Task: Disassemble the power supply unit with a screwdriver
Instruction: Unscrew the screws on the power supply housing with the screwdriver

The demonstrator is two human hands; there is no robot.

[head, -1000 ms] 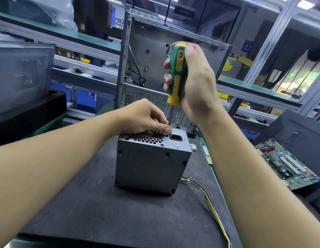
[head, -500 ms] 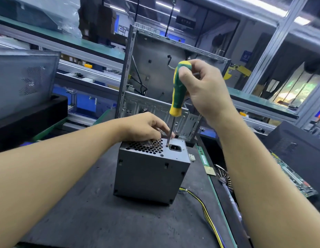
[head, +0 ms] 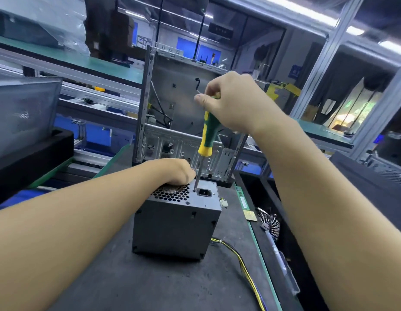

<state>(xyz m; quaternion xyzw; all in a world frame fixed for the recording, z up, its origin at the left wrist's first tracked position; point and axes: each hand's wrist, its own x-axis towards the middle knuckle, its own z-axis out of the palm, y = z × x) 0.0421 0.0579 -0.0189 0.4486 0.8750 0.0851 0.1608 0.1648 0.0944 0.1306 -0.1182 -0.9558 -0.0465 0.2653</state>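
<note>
A grey metal power supply unit (head: 176, 230) stands on end on the dark work mat, its honeycomb vent and power socket facing up. My left hand (head: 176, 170) rests on the far top edge of the unit, beside the vent, fingers curled against the shaft of the screwdriver. My right hand (head: 232, 101) grips the top of the green and yellow screwdriver (head: 209, 133), which stands nearly upright. Its tip sits on a screw between the vent and the socket. Yellow and black cables (head: 237, 257) trail from the unit's base to the right.
An empty silver computer case (head: 183, 104) stands open just behind the unit. A round heatsink (head: 270, 224) and a small circuit strip (head: 244, 198) lie right of the mat. Black bins sit at the left and right edges. Shelving fills the background.
My right hand has shifted its grip to the top of the handle and lowered the screwdriver's tip onto the screw. The view has tilted, so the unit sits lower in frame.
</note>
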